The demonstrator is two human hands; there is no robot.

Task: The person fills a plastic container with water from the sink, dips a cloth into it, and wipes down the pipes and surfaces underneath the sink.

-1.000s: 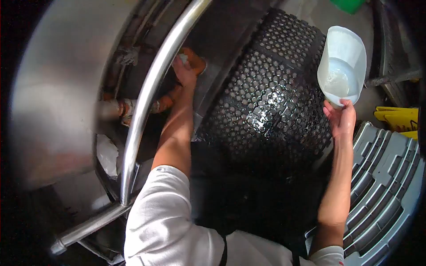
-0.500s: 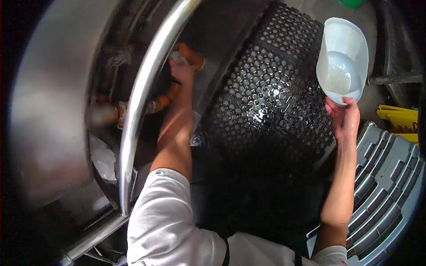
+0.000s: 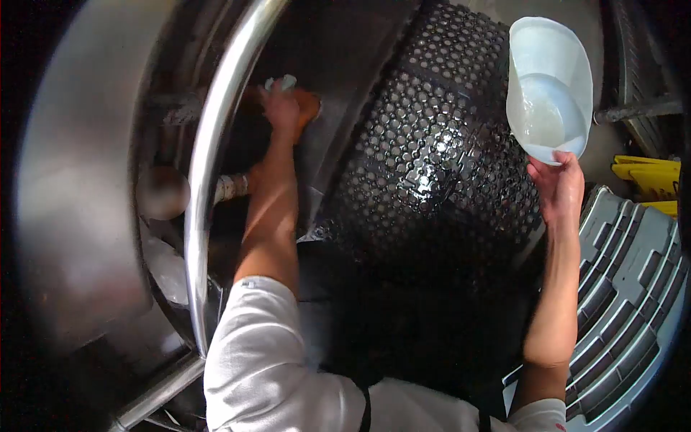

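Thumb over the near rim and fingers beneath, the right hand (image 3: 557,189) has its grip closed on a white tub (image 3: 551,54), as the head view shows. That tub is held up at the right edge of the black rubber mat (image 3: 432,122), tilted so its mouth faces the camera, with a wet-looking shine inside (its taller lip points to the far end of the mat). Left of the mat, the left hand (image 3: 282,109) reaches to an orange pipe (image 3: 309,106), its fingers at a small pale thing (image 3: 288,82); whether that grip is closed on anything cannot be told.

Further left of the mat, a shiny steel rail (image 3: 209,137) curves past, with a broad steel panel (image 3: 79,180) beyond it. A paler pipe (image 3: 232,189) shows between the rail and the left forearm, also on the mat's left. Right of the mat, past the tub, is a dark bar (image 3: 637,109); below that come a yellow thing (image 3: 648,176) and a ribbed grey plastic stack (image 3: 626,288). The mat itself is full of round holes, glistening around its middle and dark at its near end.
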